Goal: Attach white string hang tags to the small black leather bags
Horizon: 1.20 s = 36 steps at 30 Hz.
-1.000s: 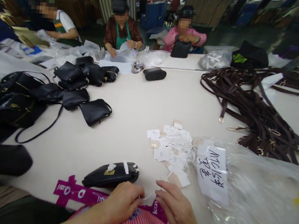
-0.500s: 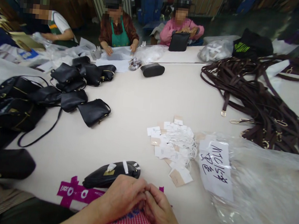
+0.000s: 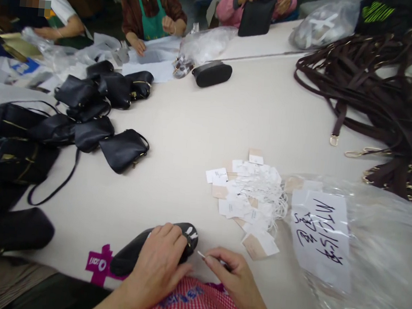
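Note:
A small black handbag (image 3: 129,249) lies on its side on the table right in front of me, with white bits near its right end. My left hand (image 3: 163,254) is laid over the bag, fingers curled across its top and the thumb nearer me. Just right of the bag, my right hand (image 3: 227,267) pinches a thin white strip (image 3: 201,255) between thumb and fingertips; its kind is too small to tell. Ahead of that hand lies a pile of paper hang tags (image 3: 239,191) with white strings.
Several black bags (image 3: 125,150) crowd the left side. At right are a clear plastic bag (image 3: 381,247) with a handwritten label and a heap of dark brown straps (image 3: 370,92). Purple tape (image 3: 99,263) marks the near edge. Co-workers sit across, one holding a black bag (image 3: 257,15).
My hands were together in front of the handbag and have parted. The left has moved onto the handbag; the right now shows a white strip. The view has tilted down.

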### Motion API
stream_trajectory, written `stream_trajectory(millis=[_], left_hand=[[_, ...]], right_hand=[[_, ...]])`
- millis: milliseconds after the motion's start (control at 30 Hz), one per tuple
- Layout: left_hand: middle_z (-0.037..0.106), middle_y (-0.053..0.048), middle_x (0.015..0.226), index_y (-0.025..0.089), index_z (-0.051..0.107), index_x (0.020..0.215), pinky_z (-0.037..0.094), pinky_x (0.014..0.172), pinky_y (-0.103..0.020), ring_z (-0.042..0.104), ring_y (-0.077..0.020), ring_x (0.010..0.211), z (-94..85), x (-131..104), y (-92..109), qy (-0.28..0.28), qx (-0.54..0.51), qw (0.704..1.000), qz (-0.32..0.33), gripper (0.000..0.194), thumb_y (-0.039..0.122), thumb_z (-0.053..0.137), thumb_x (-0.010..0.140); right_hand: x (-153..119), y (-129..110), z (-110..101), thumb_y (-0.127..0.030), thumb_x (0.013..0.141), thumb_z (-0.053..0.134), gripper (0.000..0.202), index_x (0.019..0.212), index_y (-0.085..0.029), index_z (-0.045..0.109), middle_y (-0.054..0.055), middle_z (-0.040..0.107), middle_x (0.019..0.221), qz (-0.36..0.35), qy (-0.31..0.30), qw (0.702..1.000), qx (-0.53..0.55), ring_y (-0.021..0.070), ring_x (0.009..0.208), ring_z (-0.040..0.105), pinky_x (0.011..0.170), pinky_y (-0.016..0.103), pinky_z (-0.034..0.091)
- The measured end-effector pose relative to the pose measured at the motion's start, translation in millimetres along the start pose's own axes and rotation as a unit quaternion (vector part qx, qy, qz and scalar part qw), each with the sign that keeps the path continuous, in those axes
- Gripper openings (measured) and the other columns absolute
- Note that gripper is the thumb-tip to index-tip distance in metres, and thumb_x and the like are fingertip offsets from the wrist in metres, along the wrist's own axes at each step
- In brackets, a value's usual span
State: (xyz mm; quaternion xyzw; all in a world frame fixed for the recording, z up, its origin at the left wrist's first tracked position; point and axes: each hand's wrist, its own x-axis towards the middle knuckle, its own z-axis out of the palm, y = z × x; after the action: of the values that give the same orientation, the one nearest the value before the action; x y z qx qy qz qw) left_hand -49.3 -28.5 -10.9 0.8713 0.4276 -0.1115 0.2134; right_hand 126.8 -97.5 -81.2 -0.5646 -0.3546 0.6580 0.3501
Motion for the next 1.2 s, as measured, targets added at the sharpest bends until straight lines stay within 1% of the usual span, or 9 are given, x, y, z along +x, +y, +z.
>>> stream_trajectory(millis=[100,133,267,467,667,767,900,1067,1200], left_hand=[[0.06,-0.007,0.089,0.019,0.059,0.087,0.047,0.077,-0.048,0.053,-0.0294,0.087,5.1,12,7,-0.035,0.025,0.999,-0.028,0.003,0.019,0.061,0.084],[0.06,-0.006,0.088,0.019,0.059,0.086,0.047,0.077,-0.048,0.053,-0.0291,0.086,7.3,14,9,-0.038,0.028,0.998,-0.033,0.005,0.015,0.058,0.084],[0.06,-0.006,0.086,0.02,0.057,0.083,0.05,0.076,-0.048,0.055,-0.0282,0.084,18.0,14,9,-0.003,0.026,0.999,-0.037,0.012,0.008,0.053,0.082],[0.06,-0.006,0.082,0.018,0.054,0.091,0.055,0.068,-0.04,0.059,-0.0239,0.076,30.9,7,-14,0.09,-0.003,0.996,0.006,0.02,0.004,0.041,0.085],[0.065,-0.009,0.098,0.015,0.055,0.103,0.056,0.085,-0.035,0.063,-0.0211,0.093,33.7,-5,-37,0.143,-0.004,0.985,0.092,0.023,0.004,0.04,0.09],[0.064,-0.01,0.1,0.015,0.058,0.104,0.056,0.087,-0.039,0.063,-0.0223,0.094,34.3,-17,-48,0.176,0.054,0.981,0.062,0.022,0.006,0.041,0.093],[0.062,-0.01,0.095,0.016,0.059,0.099,0.06,0.077,-0.037,0.064,-0.0216,0.087,36.5,-29,-60,0.194,0.072,0.978,-0.021,0.023,0.011,0.037,0.097],[0.065,-0.012,0.1,0.014,0.06,0.102,0.06,0.085,-0.031,0.065,-0.02,0.098,43.0,-41,-76,0.223,0.056,0.972,0.04,0.019,0.01,0.042,0.098],[0.065,-0.014,0.106,0.011,0.062,0.105,0.057,0.093,-0.031,0.063,-0.0206,0.107,45.2,-53,-84,0.219,0.055,0.971,0.074,0.019,0.008,0.046,0.096]], right_hand=[[10,7,0,-0.043,0.085,0.059,0.029,0.078,-0.02,0.076,0.001,0.07,0.071,-0.009,0.026,0.999,-0.021,0.0175,0.066,0.058,0.061,0.025,0.043],[12,9,0,-0.041,0.085,0.058,0.028,0.08,-0.021,0.076,0.001,0.071,0.072,-0.011,0.032,0.999,-0.027,0.018,0.067,0.06,0.062,0.025,0.043],[16,13,4,-0.037,0.087,0.056,0.026,0.085,-0.021,0.077,0.001,0.073,0.075,-0.005,0.036,0.999,-0.037,0.0191,0.07,0.062,0.065,0.026,0.043],[25,11,13,-0.031,0.087,0.055,0.024,0.082,-0.02,0.076,0.0,0.07,0.072,0.01,0.011,0.999,-0.03,0.0174,0.067,0.06,0.064,0.026,0.04],[33,7,27,-0.029,0.084,0.056,0.023,0.077,-0.019,0.075,-0.001,0.065,0.065,0.026,-0.006,1.0,-0.001,0.0151,0.062,0.054,0.059,0.025,0.036],[38,6,33,-0.03,0.083,0.056,0.023,0.074,-0.018,0.073,-0.003,0.06,0.06,0.043,-0.022,0.999,0.025,0.0139,0.059,0.05,0.057,0.024,0.034],[51,6,45,-0.028,0.081,0.056,0.022,0.072,-0.017,0.072,-0.002,0.063,0.062,0.042,-0.038,0.998,0.038,0.0149,0.062,0.054,0.059,0.024,0.037],[71,1,68,-0.023,0.079,0.056,0.019,0.073,-0.017,0.073,0.001,0.071,0.071,0.012,-0.068,0.997,0.027,0.0172,0.07,0.062,0.066,0.024,0.042],[81,-2,84,-0.021,0.078,0.056,0.019,0.07,-0.018,0.074,0.001,0.072,0.069,0.002,-0.092,0.996,-0.013,0.0168,0.066,0.062,0.062,0.024,0.041]])
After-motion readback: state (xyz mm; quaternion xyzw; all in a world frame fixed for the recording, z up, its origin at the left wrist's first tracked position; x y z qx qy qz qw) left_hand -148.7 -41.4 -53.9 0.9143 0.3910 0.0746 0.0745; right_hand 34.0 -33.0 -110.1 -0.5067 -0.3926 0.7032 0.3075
